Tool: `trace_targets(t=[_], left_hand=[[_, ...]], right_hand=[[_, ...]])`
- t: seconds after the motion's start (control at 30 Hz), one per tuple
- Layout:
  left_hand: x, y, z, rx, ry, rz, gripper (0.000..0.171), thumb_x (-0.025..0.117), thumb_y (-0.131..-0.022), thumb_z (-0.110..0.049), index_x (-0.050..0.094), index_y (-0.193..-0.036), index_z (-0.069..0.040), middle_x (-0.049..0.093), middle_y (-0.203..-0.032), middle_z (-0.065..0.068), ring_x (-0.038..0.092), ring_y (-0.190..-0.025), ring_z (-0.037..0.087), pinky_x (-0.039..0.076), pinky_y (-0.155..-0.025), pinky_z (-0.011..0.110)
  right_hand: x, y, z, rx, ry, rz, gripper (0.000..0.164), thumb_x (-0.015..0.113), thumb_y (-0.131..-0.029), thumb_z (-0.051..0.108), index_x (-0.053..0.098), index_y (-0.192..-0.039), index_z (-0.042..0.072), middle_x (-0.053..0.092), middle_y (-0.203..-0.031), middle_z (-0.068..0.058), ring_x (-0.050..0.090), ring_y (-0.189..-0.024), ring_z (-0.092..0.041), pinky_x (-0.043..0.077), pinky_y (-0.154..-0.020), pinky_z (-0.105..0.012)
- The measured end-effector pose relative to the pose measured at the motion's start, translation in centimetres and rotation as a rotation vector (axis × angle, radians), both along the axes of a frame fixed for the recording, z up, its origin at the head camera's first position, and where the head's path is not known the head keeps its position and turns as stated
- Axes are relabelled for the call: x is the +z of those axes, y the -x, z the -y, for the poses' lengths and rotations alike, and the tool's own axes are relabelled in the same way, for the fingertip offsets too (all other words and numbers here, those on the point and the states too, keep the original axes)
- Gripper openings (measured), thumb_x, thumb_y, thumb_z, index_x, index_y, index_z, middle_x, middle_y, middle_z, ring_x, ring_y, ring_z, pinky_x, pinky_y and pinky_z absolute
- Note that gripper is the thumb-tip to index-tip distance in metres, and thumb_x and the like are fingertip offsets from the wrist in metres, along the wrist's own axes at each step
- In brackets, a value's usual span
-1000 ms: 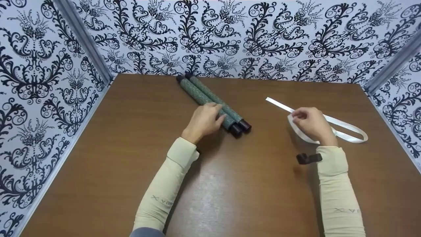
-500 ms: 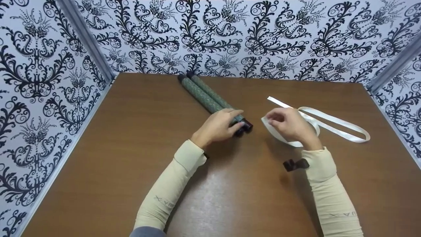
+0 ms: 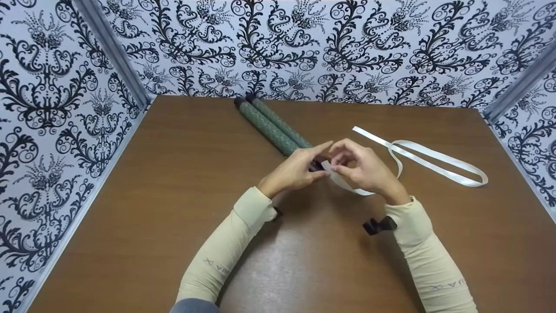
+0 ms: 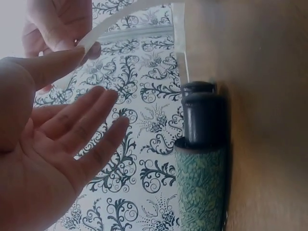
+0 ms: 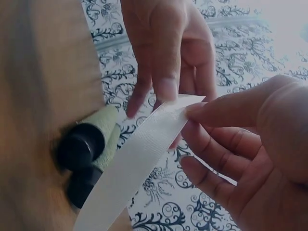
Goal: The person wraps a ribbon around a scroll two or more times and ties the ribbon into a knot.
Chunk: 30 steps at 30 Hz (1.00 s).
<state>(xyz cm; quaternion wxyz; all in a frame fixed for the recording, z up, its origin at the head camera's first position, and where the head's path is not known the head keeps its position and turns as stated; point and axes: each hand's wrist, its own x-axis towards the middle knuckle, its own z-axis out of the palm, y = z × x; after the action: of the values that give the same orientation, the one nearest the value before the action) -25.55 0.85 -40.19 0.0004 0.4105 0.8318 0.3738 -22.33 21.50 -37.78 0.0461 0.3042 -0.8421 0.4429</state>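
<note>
Right wrist view: your right hand [image 3: 365, 171] pinches one end of a flat, satiny white ribbon [image 5: 144, 149]; your left hand [image 3: 293, 171] has fingers extended, thumb at the ribbon. It trails onto the wood-grain table [image 3: 173, 195], beside two dark-capped, green-patterned cylinders [image 3: 269, 129].

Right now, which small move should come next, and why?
Probably the left hand should pinch the white ribbon near its end: the right hand holds that end out, and the left thumb is right at it, with the other left fingers extended and gripping nothing.
</note>
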Motion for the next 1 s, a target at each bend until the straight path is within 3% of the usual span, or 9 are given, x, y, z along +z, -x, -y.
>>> trace_targets(t=[0.1,0.23,0.47,0.63,0.8,0.9,1.0], left_hand=[[-0.1,0.0,-0.1,-0.020,-0.042,0.005,0.056,0.073,-0.090,-0.012,0.052,-0.141,-0.004,0.070,-0.116,0.007,0.066,-0.099,0.018,0.053,-0.086,0.032],[-0.2,-0.1,-0.2,-0.021,-0.067,0.022,0.033,0.071,-0.091,-0.009,0.066,-0.123,-0.004,0.073,-0.106,0.007,0.068,-0.088,0.016,0.055,-0.078,0.031],[0.3,0.0,0.4,0.021,-0.073,0.049,0.031,0.068,-0.094,-0.010,0.068,-0.124,-0.006,0.072,-0.114,0.007,0.068,-0.094,0.014,0.054,-0.085,0.030],[0.8,0.3,1.1,0.044,-0.108,0.048,0.022,0.068,-0.093,-0.009,0.072,-0.114,-0.008,0.074,-0.107,0.004,0.067,-0.099,0.015,0.052,-0.089,0.029],[1.5,0.6,2.1,0.050,-0.168,0.063,0.015,0.069,-0.092,-0.007,0.074,-0.107,-0.006,0.074,-0.103,0.005,0.068,-0.097,0.014,0.053,-0.091,0.031],[1.9,0.7,2.8,0.064,-0.198,0.074,0.012,0.069,-0.091,-0.006,0.074,-0.102,-0.006,0.074,-0.105,0.003,0.068,-0.097,0.013,0.052,-0.090,0.027],[2.4,0.9,3.6,0.083,-0.235,0.082,0.012,0.070,-0.091,-0.006,0.074,-0.102,-0.006,0.074,-0.104,0.003,0.067,-0.094,0.012,0.052,-0.087,0.025]], right_hand=[[-0.1,-0.1,0.4,0.009,0.017,-0.016,0.024,0.072,-0.087,-0.003,0.060,-0.108,0.000,0.069,-0.087,-0.011,0.067,-0.080,-0.022,0.050,-0.074,-0.023],[-0.2,-0.2,0.7,0.007,0.016,-0.038,0.021,0.070,-0.087,-0.004,0.061,-0.105,0.000,0.069,-0.088,-0.013,0.065,-0.079,-0.020,0.051,-0.074,-0.024],[-0.3,0.2,0.1,-0.038,0.017,-0.035,0.017,0.071,-0.088,-0.002,0.062,-0.102,0.001,0.066,-0.088,-0.006,0.063,-0.079,-0.017,0.050,-0.073,-0.022],[-0.9,1.0,-0.8,-0.075,-0.005,-0.010,0.015,0.071,-0.090,0.005,0.063,-0.102,0.003,0.067,-0.088,-0.005,0.062,-0.080,-0.018,0.050,-0.072,-0.023],[-2.0,1.7,-1.3,-0.027,-0.062,0.051,0.023,0.070,-0.093,0.012,0.064,-0.114,0.003,0.069,-0.103,-0.011,0.064,-0.093,-0.025,0.051,-0.086,-0.040],[-2.7,1.9,-1.4,0.031,-0.103,0.115,0.036,0.069,-0.094,0.017,0.061,-0.126,0.004,0.065,-0.119,-0.016,0.060,-0.109,-0.033,0.045,-0.098,-0.053],[-3.3,2.1,-1.6,0.055,-0.146,0.160,0.042,0.069,-0.094,0.018,0.058,-0.132,0.003,0.063,-0.127,-0.016,0.056,-0.119,-0.036,0.041,-0.104,-0.055]])
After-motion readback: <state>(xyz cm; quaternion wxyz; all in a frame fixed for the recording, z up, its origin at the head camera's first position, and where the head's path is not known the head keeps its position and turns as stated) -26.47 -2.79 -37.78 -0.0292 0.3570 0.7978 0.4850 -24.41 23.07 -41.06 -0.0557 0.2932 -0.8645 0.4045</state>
